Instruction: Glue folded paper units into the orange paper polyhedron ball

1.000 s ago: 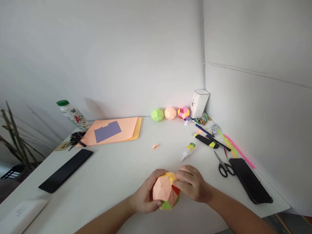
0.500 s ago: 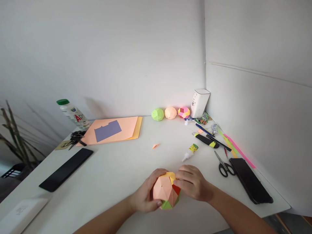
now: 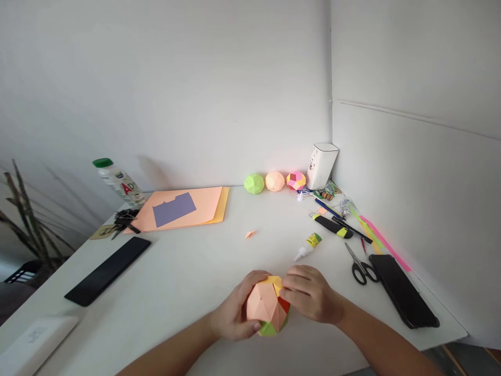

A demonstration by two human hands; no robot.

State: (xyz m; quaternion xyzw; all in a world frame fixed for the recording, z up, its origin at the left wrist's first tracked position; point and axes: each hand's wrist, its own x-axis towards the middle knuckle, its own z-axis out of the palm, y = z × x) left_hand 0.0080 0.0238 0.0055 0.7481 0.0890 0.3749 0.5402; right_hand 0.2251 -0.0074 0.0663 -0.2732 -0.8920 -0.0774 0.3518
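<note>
Glue bottle [image 3: 308,247] swings right, paper ball [image 3: 262,307] stays put

Compared with the first frame, the glue bottle lies a little farther right on the desk [image 3: 195,277], its green end swung outward and its nozzle aimed back towards me and leftward. Between my hands, the ball has hardly changed position.

I judge it light and fairly stiff, probably hollow, with dry faces that should not slip much. Fragile, though: a hard squeeze could dent a face or part a seam. I'd take hold broadly around the sides, spreading the pressure, and touch the joins only with fingertips.

My left hand [image 3: 235,312] does just that, curved around the ball's left side, fingers over the upper edge and thumb low in front, near the green patch [image 3: 268,329]. My right hand [image 3: 311,296] has its fingers bent and close together, tips against the upper right, where the yellow patch [image 3: 275,282] meets the red patch [image 3: 284,304]. Those tips hide their own contact, so I can't tell whether they pinch a flap or merely press.
</note>
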